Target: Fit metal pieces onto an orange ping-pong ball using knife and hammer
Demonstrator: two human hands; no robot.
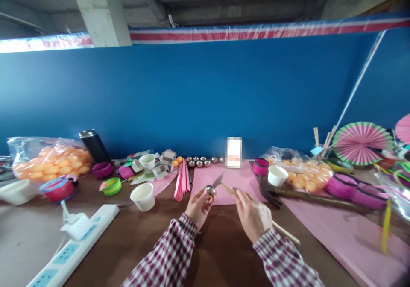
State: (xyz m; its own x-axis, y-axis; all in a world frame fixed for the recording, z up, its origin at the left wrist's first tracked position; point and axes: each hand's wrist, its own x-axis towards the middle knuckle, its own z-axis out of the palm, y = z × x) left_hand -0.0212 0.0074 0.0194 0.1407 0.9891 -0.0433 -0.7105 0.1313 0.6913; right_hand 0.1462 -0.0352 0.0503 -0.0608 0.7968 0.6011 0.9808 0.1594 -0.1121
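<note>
My left hand (199, 206) grips a small shiny metal ball (210, 189) between thumb and fingers, above the front of a pink sheet (208, 176). A thin grey pointed piece (218, 179) rises beside the ball; what it is and how it is held I cannot tell. My right hand (251, 214) is closed around a long pale wooden stick (288, 234), which runs out behind the hand. The stick's front end points at the ball and grey piece; whether it touches them is unclear. Several similar shiny balls (199, 163) lie at the sheet's back edge.
White paper cups (143, 196) stand to both sides. A folded pink paper bundle (182, 182) lies left of the sheet. To the right are a hammer (317, 200) and a bag of orange balls (310, 178). A power strip (80, 246) occupies the front left.
</note>
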